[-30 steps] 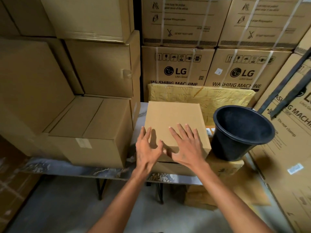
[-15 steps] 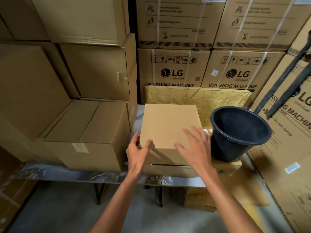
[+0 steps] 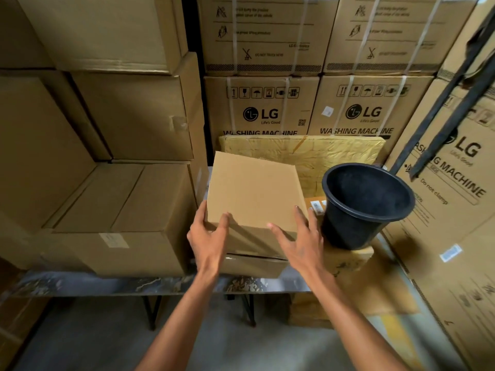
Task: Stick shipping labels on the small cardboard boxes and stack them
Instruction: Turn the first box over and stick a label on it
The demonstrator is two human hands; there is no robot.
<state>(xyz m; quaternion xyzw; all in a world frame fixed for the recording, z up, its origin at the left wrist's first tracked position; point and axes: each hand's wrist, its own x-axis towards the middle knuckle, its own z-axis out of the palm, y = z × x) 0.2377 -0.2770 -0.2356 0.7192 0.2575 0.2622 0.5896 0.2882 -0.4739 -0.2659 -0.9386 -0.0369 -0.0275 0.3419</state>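
Observation:
A plain small cardboard box (image 3: 254,191) sits at the middle of the table, on top of another flat box (image 3: 251,265). Its top is bare, and it is turned slightly askew. My left hand (image 3: 207,238) grips its front left corner, thumb on top and fingers down the side. My right hand (image 3: 301,243) holds the front right corner with fingers spread, thumb on the top and the index finger along the right edge. A strip of white printed labels (image 3: 317,207) peeks out between the box and the bucket.
A black plastic bucket (image 3: 367,210) stands just right of the box. A large brown carton (image 3: 120,210) fills the table's left side. A yellow wrapped package (image 3: 321,153) and stacked LG cartons (image 3: 262,113) stand behind. The table's metal front edge (image 3: 107,286) runs below.
Both hands slid from lying flat on the box's top to its front corners. The box has turned a little and its front left corner has come toward me.

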